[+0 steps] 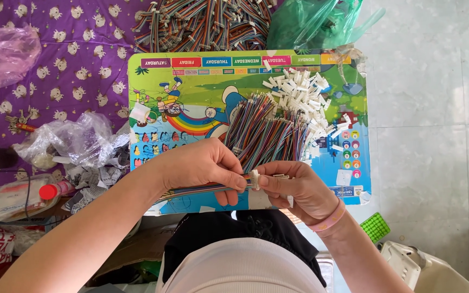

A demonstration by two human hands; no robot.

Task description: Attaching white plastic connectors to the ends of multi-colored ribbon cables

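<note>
A purple printed cloth [82,49] covers the surface left of the colourful cartoon board [191,97], a flat, glossy rectangle that serves as the work surface. Beyond the board's far edge lies a heap of finished rainbow ribbon cables [202,24], with a green plastic bag [310,21] to its right. On the board, toward its right half, a fanned bundle of multicoloured wires [264,130] lies with its strands running from the far edge down toward the person, and a scatter of small white plastic connector housings [305,95] sits just beyond and beside it. Crumpled clear plastic bags [77,141] lie off the board's left edge. At the board's near edge, the left hand [202,165] pinches a flat ribbon cable [202,190] between thumb and fingers; its long axis runs roughly left to right, tilted slightly, its end pointing right. The right hand [299,190] pinches a small white connector [254,179] at that end, fingertips of both hands nearly touching. A pink wristband [329,220] circles the right wrist.
</note>
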